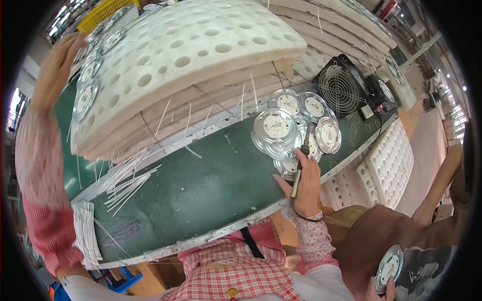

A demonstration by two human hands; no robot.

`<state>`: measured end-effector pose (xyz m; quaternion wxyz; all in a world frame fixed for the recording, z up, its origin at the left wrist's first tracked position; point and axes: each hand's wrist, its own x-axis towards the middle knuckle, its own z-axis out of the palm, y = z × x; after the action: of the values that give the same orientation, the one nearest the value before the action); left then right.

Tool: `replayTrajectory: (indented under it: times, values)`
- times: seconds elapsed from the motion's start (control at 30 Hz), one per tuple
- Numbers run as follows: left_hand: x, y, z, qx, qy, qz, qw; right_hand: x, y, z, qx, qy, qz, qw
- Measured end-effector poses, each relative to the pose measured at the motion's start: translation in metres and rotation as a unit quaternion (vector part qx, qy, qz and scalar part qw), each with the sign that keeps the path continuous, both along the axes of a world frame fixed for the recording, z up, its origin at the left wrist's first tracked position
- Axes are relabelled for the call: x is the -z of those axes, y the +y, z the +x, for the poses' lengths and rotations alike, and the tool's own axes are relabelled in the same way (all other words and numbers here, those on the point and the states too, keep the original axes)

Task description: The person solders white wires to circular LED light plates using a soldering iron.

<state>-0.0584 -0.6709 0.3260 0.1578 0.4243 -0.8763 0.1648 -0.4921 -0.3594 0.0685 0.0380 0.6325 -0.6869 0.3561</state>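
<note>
My right hand [307, 188] is closed around a soldering iron [297, 180], its tip pointing up among a cluster of round metal lamp discs with white circuit boards. A large disc [276, 127] lies at the left of that cluster, and another disc [328, 134] at its right. Far to the left, my raised left hand [57, 65] is stretched out, slightly blurred. Its fingertips are beside a row of similar discs along the edge of a thick white foam board with holes [165, 50]. Whether they touch a disc, I cannot tell.
White wires [125, 185] lie on the green bench [201, 185], with a bundle [86, 233] at its left end. A black fan [341, 88] stands behind the disc cluster. At lower right, another person's hand [377, 292] holds a disc [389, 268]. Perforated foam boards [394, 163] stand beyond the bench.
</note>
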Motion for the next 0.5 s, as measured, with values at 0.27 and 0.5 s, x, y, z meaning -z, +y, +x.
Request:
replayTrajectory:
  times: [0.27, 0.5]
  values:
    - [0.109, 0.305, -0.012, -0.067, 0.080, 0.010, 0.994, 0.019, 0.020, 0.033, -0.001, -0.040, -0.033, 0.999]
    - [0.230, 0.357, -0.061, -0.049, 0.142, 0.168, 0.974, -0.006, -0.051, 0.047, 0.026, 0.003, -0.085, 0.996]
